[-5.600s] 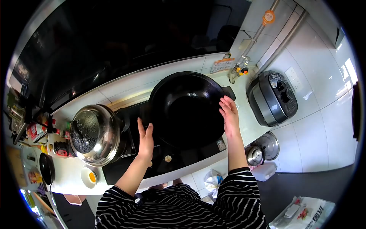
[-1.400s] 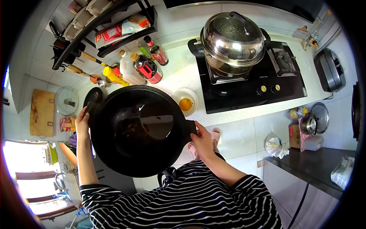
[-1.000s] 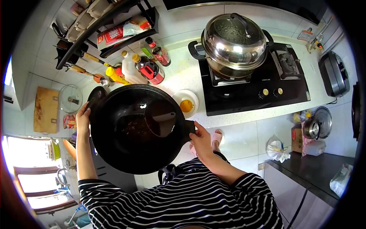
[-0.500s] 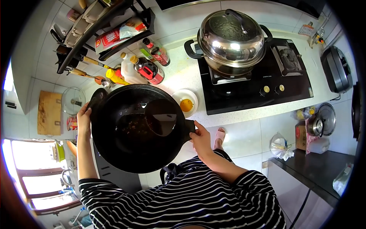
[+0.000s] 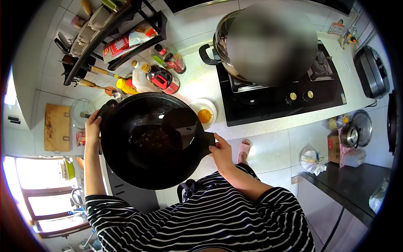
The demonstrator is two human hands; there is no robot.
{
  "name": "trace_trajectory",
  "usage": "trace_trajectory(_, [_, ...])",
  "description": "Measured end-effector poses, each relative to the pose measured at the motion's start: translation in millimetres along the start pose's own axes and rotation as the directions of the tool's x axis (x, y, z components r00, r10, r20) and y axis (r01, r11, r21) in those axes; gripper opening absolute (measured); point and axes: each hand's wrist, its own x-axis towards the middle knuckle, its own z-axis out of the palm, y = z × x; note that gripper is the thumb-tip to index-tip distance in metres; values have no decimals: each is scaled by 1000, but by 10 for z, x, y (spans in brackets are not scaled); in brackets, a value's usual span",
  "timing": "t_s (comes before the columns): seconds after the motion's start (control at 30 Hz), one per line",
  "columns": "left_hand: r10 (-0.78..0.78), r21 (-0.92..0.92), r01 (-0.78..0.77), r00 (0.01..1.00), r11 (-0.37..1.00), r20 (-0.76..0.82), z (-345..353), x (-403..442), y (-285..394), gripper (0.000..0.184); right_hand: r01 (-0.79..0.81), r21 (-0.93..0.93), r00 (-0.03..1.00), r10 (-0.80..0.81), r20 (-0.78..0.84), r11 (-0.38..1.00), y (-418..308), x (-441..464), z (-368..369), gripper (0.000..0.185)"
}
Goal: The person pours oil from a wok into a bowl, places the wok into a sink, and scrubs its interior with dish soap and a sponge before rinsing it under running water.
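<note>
A large black wok (image 5: 142, 172) is held up in front of my striped shirt, its inside facing me. Brownish bits and a shiny dark patch of liquid show in its bottom. On the left, my left hand (image 5: 92, 128) is closed around one handle. My right hand (image 5: 221, 153) grips the short handle on the opposite side. Just beyond the wok's right rim, a small white bowl (image 5: 213, 108) with orange-yellow liquid stands on the counter (image 5: 196, 80).
A steel pot (image 5: 224, 46), largely hidden by a grey blur, sits on the black gas stove (image 5: 260, 107). Sauce bottles (image 5: 166, 80) stand behind the wok, below a black rack (image 5: 138, 40). A cutting board (image 5: 57, 126) leans at left. A white bag (image 5: 312, 160) lies at right.
The camera view has shifted slightly. A grey blur now covers most of the pot and its lid. Both hands keep their hold on the wok, which stays nearly still.
</note>
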Motion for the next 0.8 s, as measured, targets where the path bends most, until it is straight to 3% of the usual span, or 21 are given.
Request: trace_trajectory(0.8, [0, 96, 0, 1000, 995, 3, 88, 12, 207, 38, -64, 69, 998, 65, -13, 996, 93, 95, 11, 56])
